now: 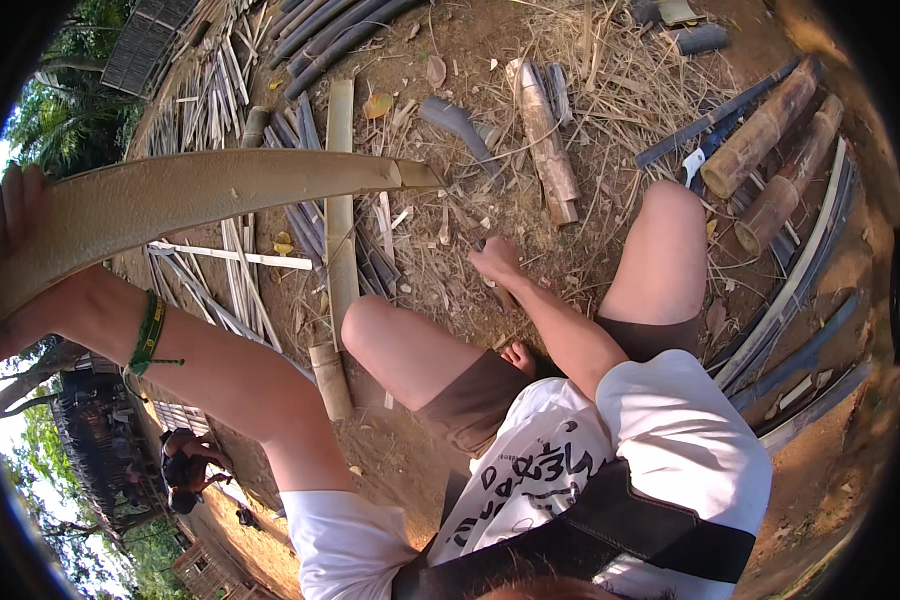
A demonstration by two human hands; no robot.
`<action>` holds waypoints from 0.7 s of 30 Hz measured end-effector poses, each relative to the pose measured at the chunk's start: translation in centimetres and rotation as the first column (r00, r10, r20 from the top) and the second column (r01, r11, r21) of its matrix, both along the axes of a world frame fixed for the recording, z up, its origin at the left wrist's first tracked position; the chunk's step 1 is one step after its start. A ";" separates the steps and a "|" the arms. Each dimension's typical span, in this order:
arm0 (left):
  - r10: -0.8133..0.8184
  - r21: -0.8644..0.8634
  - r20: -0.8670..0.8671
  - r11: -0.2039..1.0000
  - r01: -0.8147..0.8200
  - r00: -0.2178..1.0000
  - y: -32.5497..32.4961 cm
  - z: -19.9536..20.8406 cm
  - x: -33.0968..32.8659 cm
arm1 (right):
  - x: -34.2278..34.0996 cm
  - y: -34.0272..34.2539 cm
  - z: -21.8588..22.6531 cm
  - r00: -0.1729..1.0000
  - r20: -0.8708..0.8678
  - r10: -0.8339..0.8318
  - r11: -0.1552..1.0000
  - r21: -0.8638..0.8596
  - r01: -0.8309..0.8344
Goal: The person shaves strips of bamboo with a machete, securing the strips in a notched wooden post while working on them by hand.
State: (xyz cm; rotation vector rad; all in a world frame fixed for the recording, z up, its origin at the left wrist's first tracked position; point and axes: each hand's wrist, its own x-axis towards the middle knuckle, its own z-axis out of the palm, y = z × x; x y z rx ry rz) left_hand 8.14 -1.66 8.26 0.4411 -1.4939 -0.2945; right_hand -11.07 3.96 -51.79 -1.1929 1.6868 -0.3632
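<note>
Outdoors, on bare earth strewn with dry straw and bamboo offcuts. Left hand [10,215] raised high at the far left of the view, fingers extended upward behind a long, pale, curved bamboo strip [220,190]; palm side hidden by the strip, so impossible to tell how tightly gripped. Strip stretched from that hand rightward, ending in a cut tip above the knees. Green braided band [150,335] worn on the left wrist. Right hand [497,262] lowered to the ground between the bent knees, fingers curled down onto something dark lying among the straw; too small and covered to identify, and closure around it unclear. Seated low, both knees bare, brown shorts, white printed shirt crossed by a black strap. Flat split bamboo slat [340,215] laid lengthwise just left of the left knee, passing under the curved strip. Short thick bamboo section [548,140] resting beyond the right hand. Two stout brown bamboo logs [770,130] lying side by side at upper right, long dark slats beside them. Another person [185,465] crouched at lower left, well apart.
</note>
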 end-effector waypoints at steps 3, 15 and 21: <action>0.197 0.038 0.005 0.980 -0.197 0.980 -1.3 1.5 1.6 | 0.5 3.1 0.6 0.982 0.182 -0.046 0.990 -0.120 0.069; 0.593 -0.067 -0.361 0.753 -0.654 0.720 -2.2 -0.1 -4.1 | 3.2 1.4 15.6 0.887 0.461 0.001 0.969 -0.221 0.114; 0.588 -0.170 -0.301 0.742 -0.649 0.751 -2.3 -0.5 -4.6 | 2.5 3.5 30.8 0.699 0.683 0.212 0.778 -0.550 0.302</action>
